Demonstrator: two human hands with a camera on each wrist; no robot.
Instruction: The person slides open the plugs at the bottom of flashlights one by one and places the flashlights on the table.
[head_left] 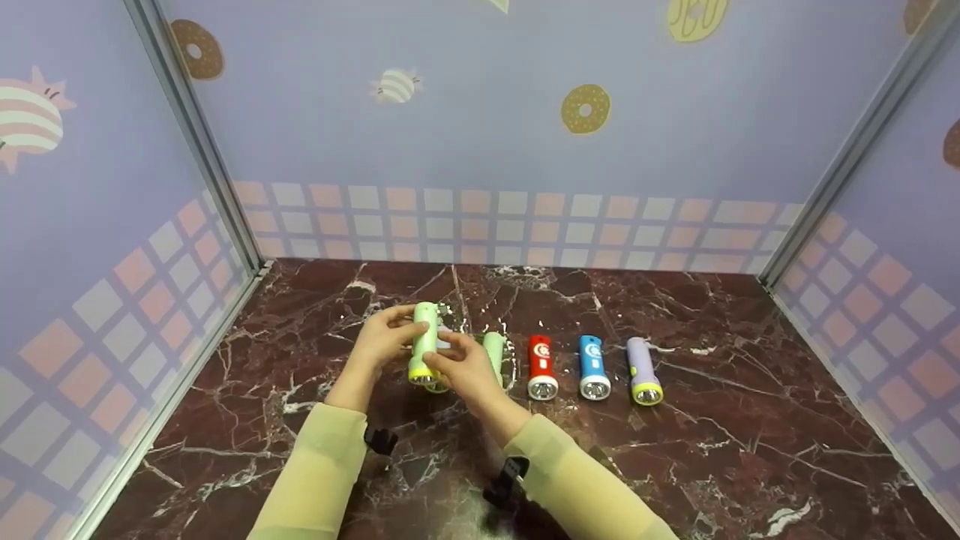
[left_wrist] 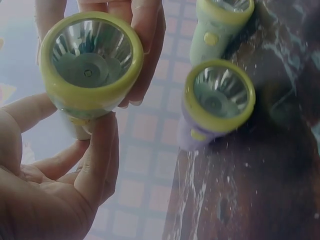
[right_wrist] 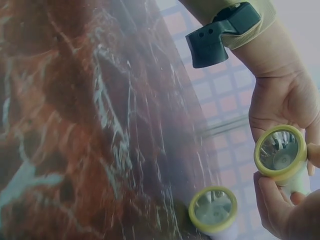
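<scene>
Both hands hold one pale green flashlight [head_left: 425, 337] with a yellow rim, raised above the table with its lens toward me. My left hand [head_left: 384, 337] grips it from the left, its thumb across the barrel. From the other side my right hand [head_left: 469, 367] pinches it with thumb and fingers. The lens [left_wrist: 92, 62] faces the camera in the left wrist view and also shows in the right wrist view. A purple flashlight [left_wrist: 217, 102] with a yellow rim lies below, mostly hidden in the head view. Another green flashlight [head_left: 493, 349] is partly covered by my right hand.
Right of the hands, a red flashlight [head_left: 541, 367], a blue flashlight [head_left: 593, 367] and another purple flashlight [head_left: 643, 371] lie in a row, lenses toward me. The dark red marbled table [head_left: 720, 450] is bounded by patterned panels [head_left: 480, 135] at the back and sides.
</scene>
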